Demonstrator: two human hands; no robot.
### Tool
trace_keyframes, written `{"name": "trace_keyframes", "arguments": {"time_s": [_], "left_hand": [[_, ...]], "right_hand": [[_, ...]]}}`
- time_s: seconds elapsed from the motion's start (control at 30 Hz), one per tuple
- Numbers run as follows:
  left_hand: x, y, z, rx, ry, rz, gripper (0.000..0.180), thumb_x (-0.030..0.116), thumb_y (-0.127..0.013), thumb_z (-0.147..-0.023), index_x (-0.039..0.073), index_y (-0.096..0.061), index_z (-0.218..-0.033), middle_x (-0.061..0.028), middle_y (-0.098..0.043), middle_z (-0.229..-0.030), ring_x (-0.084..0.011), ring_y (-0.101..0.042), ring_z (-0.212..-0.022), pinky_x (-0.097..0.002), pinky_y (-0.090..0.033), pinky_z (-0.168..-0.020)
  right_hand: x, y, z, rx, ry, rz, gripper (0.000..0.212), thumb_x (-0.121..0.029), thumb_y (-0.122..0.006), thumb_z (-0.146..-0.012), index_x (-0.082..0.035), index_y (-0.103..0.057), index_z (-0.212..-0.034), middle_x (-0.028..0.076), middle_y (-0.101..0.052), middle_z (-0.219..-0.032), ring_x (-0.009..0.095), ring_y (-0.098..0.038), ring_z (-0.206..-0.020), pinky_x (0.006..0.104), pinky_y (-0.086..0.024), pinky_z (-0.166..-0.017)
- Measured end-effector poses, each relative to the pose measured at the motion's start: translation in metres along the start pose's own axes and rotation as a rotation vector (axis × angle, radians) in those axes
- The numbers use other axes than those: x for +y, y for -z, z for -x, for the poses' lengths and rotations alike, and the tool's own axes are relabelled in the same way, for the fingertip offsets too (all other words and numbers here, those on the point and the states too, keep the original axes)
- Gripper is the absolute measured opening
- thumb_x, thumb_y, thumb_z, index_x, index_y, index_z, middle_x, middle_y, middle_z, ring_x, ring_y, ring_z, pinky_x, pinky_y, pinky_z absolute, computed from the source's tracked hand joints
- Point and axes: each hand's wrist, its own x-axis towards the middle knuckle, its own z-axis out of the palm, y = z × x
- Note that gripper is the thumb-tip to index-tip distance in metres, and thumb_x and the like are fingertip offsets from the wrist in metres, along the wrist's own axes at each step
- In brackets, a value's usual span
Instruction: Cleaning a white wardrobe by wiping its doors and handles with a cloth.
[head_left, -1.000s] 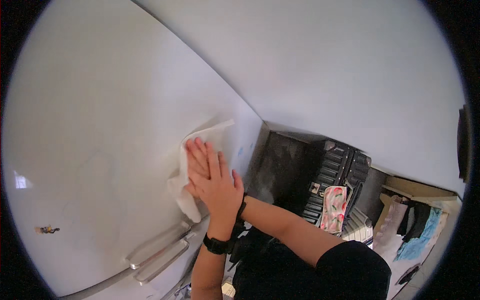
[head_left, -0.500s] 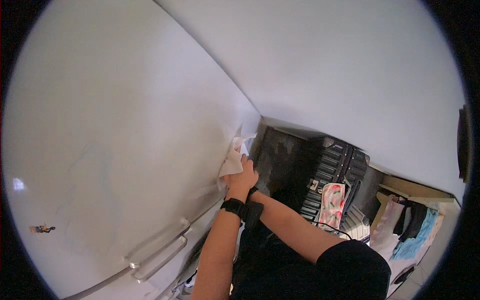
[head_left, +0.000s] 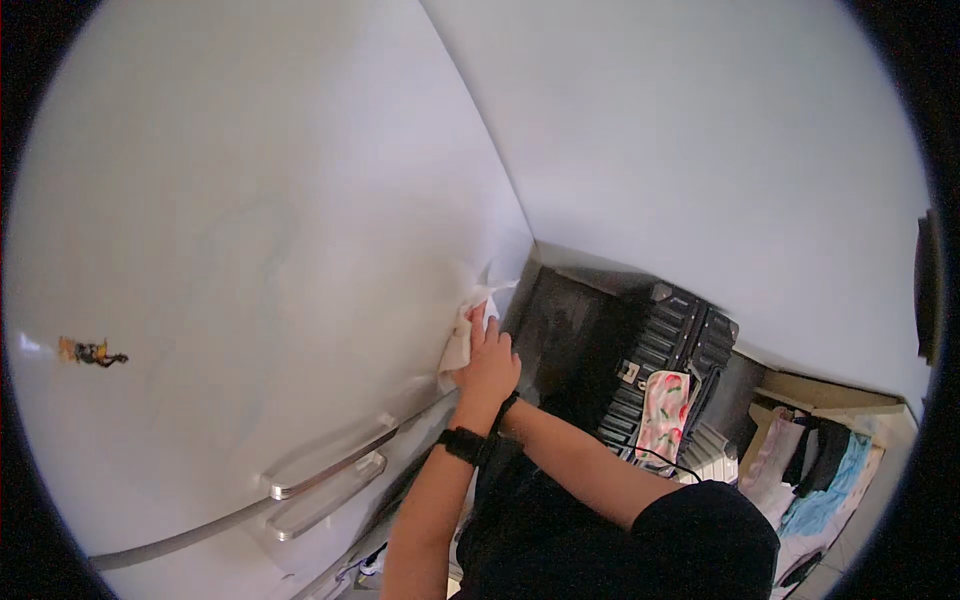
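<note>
A pale cloth (head_left: 457, 345) is pressed against a glossy white door (head_left: 300, 200), low down near its far edge. My left hand (head_left: 488, 368), with a black watch on its wrist, is closed over the cloth, its fingertips pointing away from me. Behind it, my right forearm (head_left: 575, 448) crosses in from the right, and a black band circles its wrist. The right hand itself is mostly hidden by the left, so its fingers cannot be made out. Nearer me, a curved metal handle (head_left: 335, 470) runs along the door's lower edge.
A black ribbed suitcase (head_left: 660, 325) stands beyond the hands, with a pink floral cloth (head_left: 663, 415) on it. To its right, several garments (head_left: 830, 480) hang by a wooden shelf (head_left: 840, 392). A white wall (head_left: 700, 130) rises on the right. A small coloured sticker (head_left: 93, 352) marks the door.
My view has turned, so the sticker sits higher and the door's edge leans less. Both hands stay together at the cloth, which remains against the door, with the fingers of the left slightly more spread.
</note>
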Motion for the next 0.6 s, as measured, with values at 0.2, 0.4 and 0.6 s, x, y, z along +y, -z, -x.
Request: {"name": "trace_keyframes", "arguments": {"time_s": [0.2,0.4,0.6], "left_hand": [[0.018,0.062,0.018,0.443,-0.041,-0.140,0.041,0.023,-0.053,-0.075,0.001,-0.054,-0.109,-0.0128,-0.039,-0.133,-0.0313,-0.030,-0.126,-0.0402,-0.023,-0.104],[0.043,0.139,0.045,0.797,0.053,-0.274,0.055,0.024,-0.058,-0.069,0.008,-0.049,-0.121,-0.0162,-0.032,-0.137,-0.0426,-0.025,-0.125,-0.0553,-0.019,-0.100],[0.036,0.176,0.067,0.882,0.178,-0.210,0.055,0.027,-0.053,-0.072,0.008,-0.048,-0.124,-0.0116,-0.038,-0.132,-0.0406,-0.028,-0.124,-0.0576,-0.021,-0.099]], "right_hand": [[-0.008,0.000,0.010,0.014,0.038,0.034,0.055,-0.036,-0.047,-0.085,-0.013,-0.032,-0.133,0.012,-0.028,-0.137,0.034,-0.025,-0.128,0.0512,-0.022,-0.098],[-0.025,0.002,0.013,0.022,0.123,0.075,0.054,-0.037,-0.046,-0.086,-0.013,-0.032,-0.133,0.012,-0.030,-0.136,0.035,-0.027,-0.127,0.0526,-0.023,-0.096],[-0.068,0.001,-0.001,0.029,0.323,0.198,0.053,-0.038,-0.045,-0.087,-0.014,-0.032,-0.133,0.012,-0.031,-0.135,0.035,-0.028,-0.126,0.0540,-0.025,-0.095]]}}
